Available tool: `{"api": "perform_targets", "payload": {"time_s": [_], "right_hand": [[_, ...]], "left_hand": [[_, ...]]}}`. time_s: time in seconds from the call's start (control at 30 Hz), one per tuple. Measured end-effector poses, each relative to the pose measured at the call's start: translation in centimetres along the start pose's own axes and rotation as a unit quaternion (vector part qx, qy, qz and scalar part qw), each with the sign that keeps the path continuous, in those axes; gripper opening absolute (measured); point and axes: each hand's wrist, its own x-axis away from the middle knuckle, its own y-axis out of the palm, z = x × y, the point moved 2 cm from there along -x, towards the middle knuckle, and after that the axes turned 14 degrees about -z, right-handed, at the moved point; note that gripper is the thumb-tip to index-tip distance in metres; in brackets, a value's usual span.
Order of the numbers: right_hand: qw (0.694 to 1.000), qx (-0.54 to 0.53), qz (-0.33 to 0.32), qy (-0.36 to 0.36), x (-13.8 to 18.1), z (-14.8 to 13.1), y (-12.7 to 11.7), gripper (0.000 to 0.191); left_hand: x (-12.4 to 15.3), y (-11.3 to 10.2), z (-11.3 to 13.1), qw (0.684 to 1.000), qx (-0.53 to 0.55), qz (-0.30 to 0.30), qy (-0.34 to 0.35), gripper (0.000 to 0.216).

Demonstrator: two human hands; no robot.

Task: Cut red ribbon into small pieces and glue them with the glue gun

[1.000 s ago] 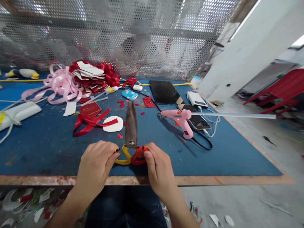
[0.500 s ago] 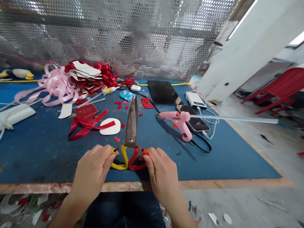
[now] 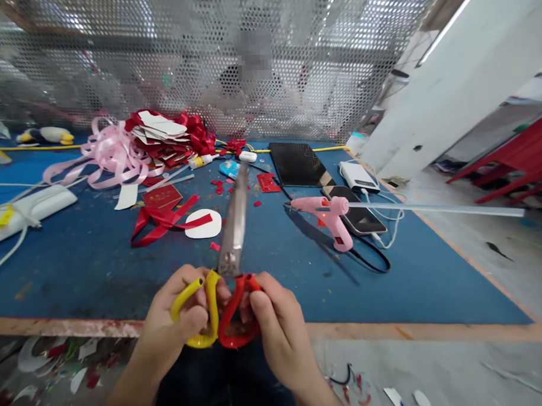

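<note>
A large pair of scissors (image 3: pixel 234 228) points away from me, its dark metal blades together. My left hand (image 3: pixel 171 322) grips the yellow handle loop, and my right hand (image 3: pixel 277 321) grips the red one; some fingers pass behind the loops. The handles hang over the table's front edge. Beyond them lies a white oval piece (image 3: pixel 203 223) with the end of a red ribbon (image 3: pixel 162 221) across it. To the right a pink glue gun (image 3: pixel 324 210) stands on the table, a long clear glue stick (image 3: pixel 435 209) sticking out of its back.
Pink ribbon (image 3: pixel 116 152) and a pile of red and white pieces (image 3: pixel 162 136) lie at the back left. A black tablet (image 3: pixel 299 165), a phone (image 3: pixel 358 215) and a white power bank (image 3: pixel 359 177) are at right. Perforated metal mesh (image 3: pixel 181 64) stands behind the blue table (image 3: pixel 100 280).
The scissors have been lifted and drawn toward me, handles now past the table edge. Both hands have moved closer together and turned, with fingers now behind the loops. The view has shifted slightly.
</note>
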Motion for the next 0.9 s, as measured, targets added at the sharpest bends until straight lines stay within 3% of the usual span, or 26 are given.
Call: {"api": "perform_targets", "payload": {"time_s": [0.1,0.2,0.3,0.4,0.57,0.73,0.9], "right_hand": [[0.995,-0.093,0.022,-0.002,-0.8,-0.3,0.9,0.033],[0.985,-0.164,0.043,0.015,-1.2,-0.3,1.7,0.03],[0.973,-0.22,0.055,0.052,-1.0,-0.2,2.6,0.02],[0.964,-0.246,0.061,0.079,-0.5,-0.2,3.4,0.022],[0.964,-0.234,0.103,0.073,0.4,-0.4,3.8,0.013],[0.965,-0.222,0.127,0.054,0.6,-0.3,3.9,0.011],[0.971,-0.199,0.101,0.079,0.9,0.3,4.0,0.02]], "left_hand": [[-0.2,0.7,-0.2,0.989,0.149,0.01,-0.019,0.027],[-0.6,0.7,-0.1,0.986,0.163,0.018,-0.036,0.02],[-0.6,0.6,0.3,0.991,0.121,0.051,-0.012,0.021],[-0.3,0.9,0.6,0.993,0.075,0.085,0.018,0.02],[0.3,1.5,0.8,0.994,-0.002,0.105,-0.001,0.023],[0.9,1.3,1.1,0.992,-0.067,0.095,-0.046,0.023],[1.3,0.7,0.8,0.988,-0.13,0.071,-0.041,0.025]]}}
